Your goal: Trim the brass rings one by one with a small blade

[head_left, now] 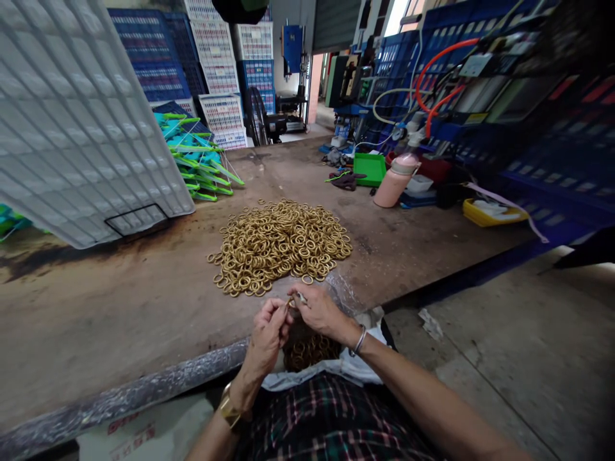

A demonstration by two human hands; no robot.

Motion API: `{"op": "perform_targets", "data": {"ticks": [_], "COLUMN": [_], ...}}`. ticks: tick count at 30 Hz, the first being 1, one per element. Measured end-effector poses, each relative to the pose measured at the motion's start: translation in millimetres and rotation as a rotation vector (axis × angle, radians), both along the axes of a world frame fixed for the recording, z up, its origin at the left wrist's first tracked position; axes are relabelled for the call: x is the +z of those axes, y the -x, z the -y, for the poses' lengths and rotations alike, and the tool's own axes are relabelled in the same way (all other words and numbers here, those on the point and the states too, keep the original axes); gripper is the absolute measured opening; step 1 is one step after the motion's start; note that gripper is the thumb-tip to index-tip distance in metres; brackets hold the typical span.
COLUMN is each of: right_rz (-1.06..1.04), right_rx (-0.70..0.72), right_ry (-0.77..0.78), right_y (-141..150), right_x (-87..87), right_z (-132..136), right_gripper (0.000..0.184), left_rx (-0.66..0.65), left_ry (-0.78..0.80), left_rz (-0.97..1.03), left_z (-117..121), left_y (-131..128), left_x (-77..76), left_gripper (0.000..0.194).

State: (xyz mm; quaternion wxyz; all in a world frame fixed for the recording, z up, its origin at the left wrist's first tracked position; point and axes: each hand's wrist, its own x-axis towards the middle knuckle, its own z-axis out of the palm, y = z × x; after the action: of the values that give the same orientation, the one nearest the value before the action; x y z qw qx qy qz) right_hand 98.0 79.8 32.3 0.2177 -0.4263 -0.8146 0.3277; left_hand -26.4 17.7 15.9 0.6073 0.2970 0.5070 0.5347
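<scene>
1. Ring location: a single brass-coloured ring [289, 303] sits at the fingertips, just outside the near edge of the table [120, 298].
2. State of the hands: the left hand [270, 326] pinches the ring between thumb and fingers. The right hand [319, 312] meets it there, fingers closed around a small pale item [302, 298].
3. Stock on the table: a broad heap of rings [283, 240] lies loose beside the near edge, with strays around its rim.
4. Stock below the table: a second lot of rings [310, 352] rests in a white sack [331, 369] at the lap, below the near edge.
5. Progress: handling appears to proceed ring by ring, with one unit in hand. Both lots are sizeable, so much work probably remains. Which lot is finished cannot be determined.
6. Concealed areas: the fingers cover most of the held ring; the pale item is too small to identify. The forearms and sack hide the depth of the lower lot.
7. Cut-off areas: a white crate [91, 128] toward the left end of the table leaves the view and partly covers green items [204, 163]. The far right is dark and blurred.
</scene>
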Motion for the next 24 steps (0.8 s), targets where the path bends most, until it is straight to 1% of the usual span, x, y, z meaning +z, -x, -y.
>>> {"op": "perform_targets", "data": {"ticks": [2,5,8,13,16,18,21,22,24], "right_rz": [0.155,0.315,0.366,0.393,0.428,0.484,0.557,0.561,0.526], "right_rx": [0.061,0.086,0.107,0.124,0.108,0.046,-0.094,-0.123,-0.147], "right_ry": [-0.094,-0.164,-0.183,-0.159,-0.135,-0.125,-0.134,-0.137,-0.141], "right_y": [-1,-2,-1,1,0,-4,-16,-20,-25], "right_x": [-1.0,-1.1,-0.4,-0.5,-0.6,-0.5,-0.7,-1.2,-3.4], "right_z": [3,7,9,14,12,6,-7,-10,-13], "right_gripper": [0.020,0.021,0.022,0.023,0.023,0.027,0.030,0.029,0.025], "left_rx": [0.007,0.020,0.032,0.037,0.030,-0.008,-0.089,-0.092,-0.050], "left_ry": [-0.010,-0.029,-0.045,-0.063,-0.071,-0.071,-0.052,-0.041,-0.011], "left_rz": [-0.031,-0.076,-0.118,-0.184,-0.196,-0.162,-0.007,0.061,0.181], "left_z": [1,3,4,5,9,14,22,22,21], "left_y": [0,-1,-1,0,-1,-2,-4,-4,-2], "left_x": [1.5,4.9,6.4,4.5,8.3,14.7,24.9,26.7,26.1], "left_gripper": [0.035,0.034,0.034,0.033,0.034,0.034,0.033,0.033,0.033]}}
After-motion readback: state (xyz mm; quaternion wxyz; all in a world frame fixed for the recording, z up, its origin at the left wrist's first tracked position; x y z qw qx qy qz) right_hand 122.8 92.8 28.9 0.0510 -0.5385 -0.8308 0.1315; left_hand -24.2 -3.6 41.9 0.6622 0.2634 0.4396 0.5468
